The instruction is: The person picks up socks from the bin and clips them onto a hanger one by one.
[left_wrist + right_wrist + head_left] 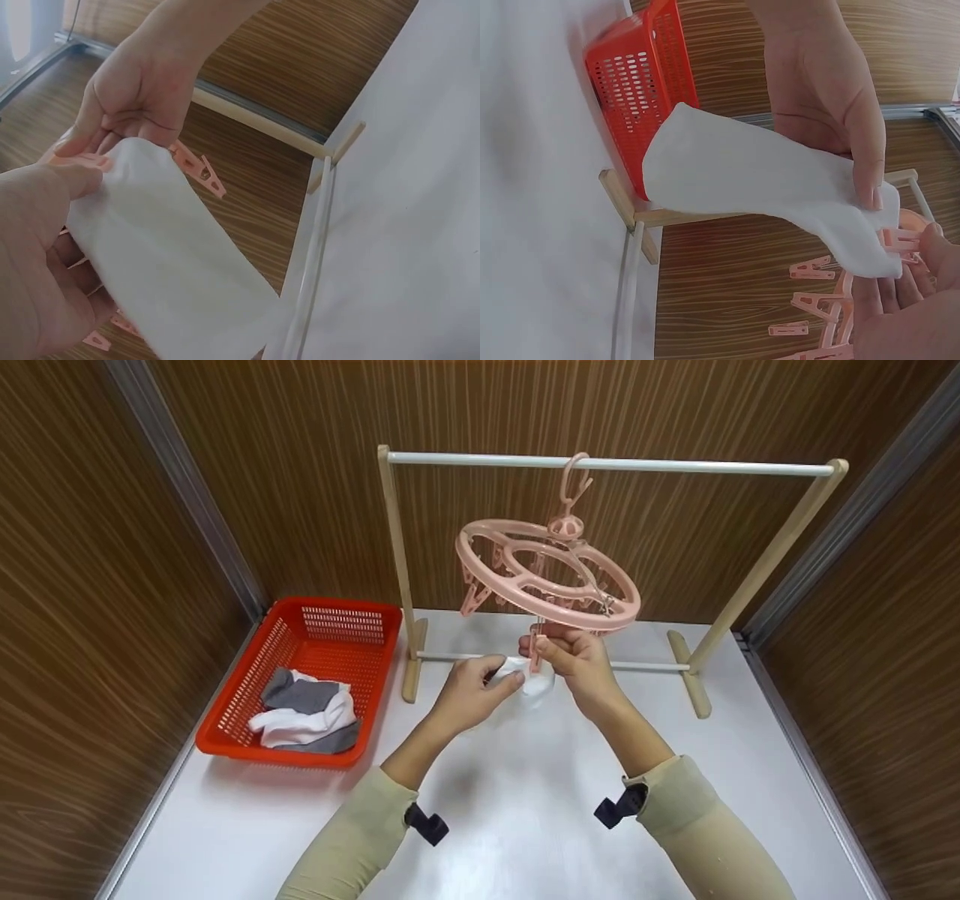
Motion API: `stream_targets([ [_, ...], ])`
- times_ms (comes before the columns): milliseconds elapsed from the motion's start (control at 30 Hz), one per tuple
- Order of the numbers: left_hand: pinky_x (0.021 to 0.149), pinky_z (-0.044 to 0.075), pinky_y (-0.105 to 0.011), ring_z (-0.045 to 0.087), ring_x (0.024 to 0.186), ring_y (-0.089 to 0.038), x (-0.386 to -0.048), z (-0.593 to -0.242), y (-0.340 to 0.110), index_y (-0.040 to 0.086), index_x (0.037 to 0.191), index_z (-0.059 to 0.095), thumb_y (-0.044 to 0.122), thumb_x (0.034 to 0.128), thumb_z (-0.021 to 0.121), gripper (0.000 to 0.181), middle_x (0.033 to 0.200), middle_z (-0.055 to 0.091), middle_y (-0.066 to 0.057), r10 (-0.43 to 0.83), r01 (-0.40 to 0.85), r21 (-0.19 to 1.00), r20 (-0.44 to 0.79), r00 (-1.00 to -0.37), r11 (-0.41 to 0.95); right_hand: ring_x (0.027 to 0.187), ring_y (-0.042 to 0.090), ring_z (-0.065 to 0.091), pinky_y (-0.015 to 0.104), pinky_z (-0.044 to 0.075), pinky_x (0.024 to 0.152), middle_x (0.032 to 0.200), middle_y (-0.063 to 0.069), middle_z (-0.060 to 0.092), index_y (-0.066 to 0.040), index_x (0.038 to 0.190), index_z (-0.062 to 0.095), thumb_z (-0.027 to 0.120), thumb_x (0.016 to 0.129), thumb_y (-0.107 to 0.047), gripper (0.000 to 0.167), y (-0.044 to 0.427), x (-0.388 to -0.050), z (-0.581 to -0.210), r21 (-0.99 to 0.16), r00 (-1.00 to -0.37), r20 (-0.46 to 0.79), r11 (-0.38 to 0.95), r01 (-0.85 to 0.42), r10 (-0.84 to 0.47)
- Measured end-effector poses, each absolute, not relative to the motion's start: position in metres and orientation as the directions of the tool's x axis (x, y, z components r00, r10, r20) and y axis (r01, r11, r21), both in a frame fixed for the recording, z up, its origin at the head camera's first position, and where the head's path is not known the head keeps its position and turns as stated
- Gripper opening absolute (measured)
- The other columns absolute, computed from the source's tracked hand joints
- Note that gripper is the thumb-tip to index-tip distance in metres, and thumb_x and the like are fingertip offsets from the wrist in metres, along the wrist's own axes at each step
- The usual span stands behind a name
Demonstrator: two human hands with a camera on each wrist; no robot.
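A white sock (pixel 742 165) hangs below the front of a pink round clip hanger (pixel 547 570). My left hand (pixel 476 690) pinches the sock near its upper edge, thumb on the cloth in the right wrist view. My right hand (pixel 581 664) pinches a pink clothespin (pixel 901 240) at that edge, its fingers behind the cloth. In the left wrist view the sock (pixel 172 247) stretches down away from both hands. Whether the clothespin's jaws have closed on the cloth cannot be told.
The hanger hooks over the white bar (pixel 487 460) of a wooden-legged rack (pixel 765 570). Other pink clothespins (pixel 474 598) dangle from its ring. To the left, a red basket (pixel 225 701) holds grey and white socks (pixel 315 720). Wood-patterned walls (pixel 300 472) enclose the white table (pixel 525 825).
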State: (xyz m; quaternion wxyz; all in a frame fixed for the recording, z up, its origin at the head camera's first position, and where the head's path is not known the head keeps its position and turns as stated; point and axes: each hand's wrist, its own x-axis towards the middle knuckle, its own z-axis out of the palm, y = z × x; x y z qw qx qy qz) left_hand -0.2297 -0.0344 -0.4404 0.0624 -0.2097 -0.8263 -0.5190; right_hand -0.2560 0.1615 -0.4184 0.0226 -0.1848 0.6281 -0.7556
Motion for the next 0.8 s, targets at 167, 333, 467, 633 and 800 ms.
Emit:
stream_targets([
  [167,0.083,0.059,-0.029,0.069,0.098,-0.016,-0.227,-0.431,-0.043,0.008,0.12,0.071,0.031,0.0925,0.072,0.036,0.109,0.074,-0.004,0.219,0.485,0.749,0.434,-0.874,0.452,0.101,0.023,0.073,0.03,0.059,0.085,0.103,0.016,0.075,0.012,0.12,0.059,0.061,0.098,-0.006,0.028,0.163,-0.255,-0.418,-0.964,-0.94,0.232,-0.187,-0.189,-0.248],
  [333,0.096,0.054,-0.035,0.065,0.107,-0.019,-0.225,-0.41,-0.052,0.013,0.119,0.072,0.03,0.0897,0.075,0.034,0.117,0.073,-0.002,0.167,0.611,0.49,0.679,-0.715,0.622,0.101,0.023,0.072,0.03,0.059,0.086,0.103,0.017,0.075,0.01,0.119,0.06,0.061,0.098,-0.006,0.026,0.163,-0.254,-0.418,-0.967,-0.945,0.218,-0.184,-0.175,-0.245],
  [467,0.103,0.048,-0.033,0.058,0.116,-0.02,-0.229,-0.392,-0.053,0.016,0.122,0.071,0.026,0.0898,0.074,0.033,0.124,0.07,0.0,0.239,0.668,0.291,0.776,-0.584,0.685,0.1,0.021,0.073,0.029,0.059,0.084,0.103,0.016,0.075,0.01,0.119,0.061,0.061,0.098,-0.007,0.027,0.164,-0.254,-0.42,-0.971,-0.952,0.2,-0.177,-0.161,-0.233],
  [633,0.114,0.039,-0.035,0.052,0.129,-0.028,-0.237,-0.378,-0.045,0.014,0.128,0.068,0.019,0.091,0.071,0.038,0.133,0.064,-0.004,0.36,0.697,0.085,0.808,-0.466,0.712,0.099,0.022,0.073,0.028,0.059,0.084,0.101,0.014,0.075,0.013,0.121,0.059,0.062,0.097,-0.006,0.03,0.163,-0.255,-0.421,-0.973,-0.957,0.187,-0.178,-0.149,-0.222],
  [800,0.12,0.031,-0.042,0.042,0.141,-0.032,-0.247,-0.371,-0.034,0.013,0.14,0.059,0.018,0.0898,0.072,0.052,0.147,0.054,-0.007,0.483,0.671,-0.083,0.759,-0.436,0.737,0.102,0.027,0.072,0.035,0.058,0.09,0.107,0.016,0.074,0.014,0.124,0.057,0.064,0.096,-0.005,0.035,0.161,-0.256,-0.421,-0.973,-0.954,0.189,-0.176,-0.15,-0.233],
])
